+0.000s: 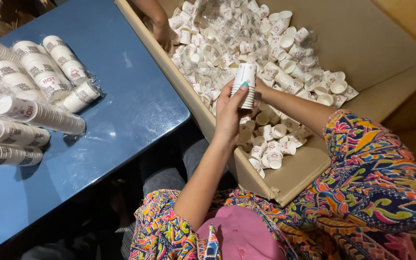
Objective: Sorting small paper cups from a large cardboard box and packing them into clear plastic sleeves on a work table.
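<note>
A short stack of small white paper cups (245, 83) with red print is held upright over a big cardboard box (294, 173). My left hand (229, 113) wraps the stack from below and the side, thumb along it. My right hand (261, 88) is mostly hidden behind the stack and touches it from the right. The box is full of loose paper cups (266, 53) of the same kind.
A blue table (121, 115) at the left carries several long wrapped stacks of cups (34, 91) lying on their sides. Another person's hand (162, 33) reaches into the box's far left corner. My patterned sleeves and lap fill the bottom.
</note>
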